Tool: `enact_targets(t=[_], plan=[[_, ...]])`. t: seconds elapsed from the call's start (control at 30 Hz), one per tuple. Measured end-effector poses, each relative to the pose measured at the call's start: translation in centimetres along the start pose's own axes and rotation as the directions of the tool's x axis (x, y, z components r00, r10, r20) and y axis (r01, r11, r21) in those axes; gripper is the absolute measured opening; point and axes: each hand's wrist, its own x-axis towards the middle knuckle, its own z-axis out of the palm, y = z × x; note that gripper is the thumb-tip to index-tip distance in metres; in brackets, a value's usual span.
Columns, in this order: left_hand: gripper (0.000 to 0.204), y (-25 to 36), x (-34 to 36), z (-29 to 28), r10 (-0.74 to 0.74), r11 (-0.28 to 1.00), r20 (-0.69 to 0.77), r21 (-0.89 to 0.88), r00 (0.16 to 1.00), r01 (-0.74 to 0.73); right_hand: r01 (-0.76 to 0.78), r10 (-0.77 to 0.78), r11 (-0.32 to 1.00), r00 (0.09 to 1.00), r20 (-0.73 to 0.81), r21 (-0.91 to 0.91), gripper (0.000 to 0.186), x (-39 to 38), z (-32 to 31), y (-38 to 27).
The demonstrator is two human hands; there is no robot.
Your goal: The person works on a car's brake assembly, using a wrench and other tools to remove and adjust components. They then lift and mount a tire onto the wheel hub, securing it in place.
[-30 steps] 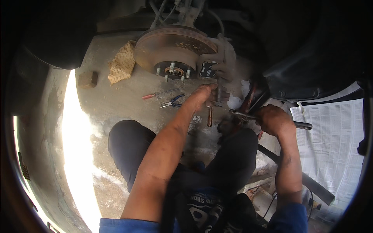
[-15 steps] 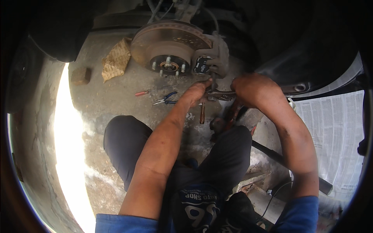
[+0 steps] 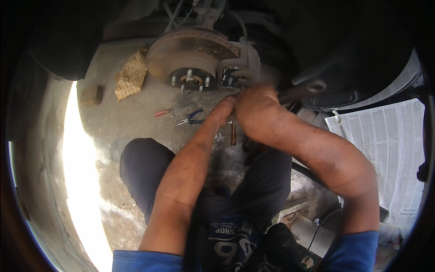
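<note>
Gripping a wrench in the right hand, just below the caliper and angled up to the right; holding the left hand close beside, too hidden to tell whether closed on anything. Could lose bite if seated at a tilt, out of sight behind the right hand, and bang into the caliper. Could also pinch the left hand on a sudden slip, given such crowding.
</note>
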Motion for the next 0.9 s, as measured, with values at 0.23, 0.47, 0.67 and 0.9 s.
enact_targets(t=[0.23, 0.47, 0.67, 0.9], plan=[[0.041, 1.8, -2.2, 2.1, 0.022, 0.999, -0.033, -0.042, 0.999, -0.023, -0.033, 0.034, 0.999, 0.983, 0.179, -0.01, 0.028, -0.2, -1.2, -1.6], [0.045, 4.5, -3.2, 3.4, -0.017, 0.974, -0.042, 0.225, 0.999, 0.026, -0.068, 0.11, 0.951, 0.986, -0.125, 0.303, 0.016, -2.2, 6.7, 6.0], [0.048, 3.2, -2.4, 3.1, 0.034, 0.92, -0.149, 0.392, 0.988, 0.028, 0.043, 0.023, 0.962, 0.971, -0.238, 0.269, 0.018, -2.5, 7.3, 3.7], [0.044, 0.7, 1.1, 1.2, 0.115, 0.896, -0.203, 0.444, 0.972, -0.013, -0.008, 0.033, 0.967, 0.995, -0.094, 0.253, 0.021, -2.0, 6.3, 4.8]])
